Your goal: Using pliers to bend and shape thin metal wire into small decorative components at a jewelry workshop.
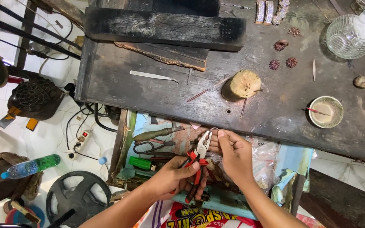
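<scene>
My left hand point(175, 177) grips the red handles of a pair of pliers point(199, 157), jaws pointing up. The jaws close on a thin loop of silver wire point(213, 129). My right hand point(233, 154) pinches the same wire loop with thumb and fingertips, right beside the plier jaws. Both hands hover over an open drawer point(125, 143) full of tools, just below the front edge of a dark, scorched workbench point(275, 109).
On the bench lie a charred wooden block point(165, 27), a metal file point(153, 76), a round wooden stump point(243, 83), a small bowl point(326, 112), a glass dish point(349, 37) and spiky ornaments point(283, 63). The drawer holds a screwdriver point(157, 134), scissors point(151, 147). A bottle point(30, 166) and power strip point(81, 139) lie on the floor.
</scene>
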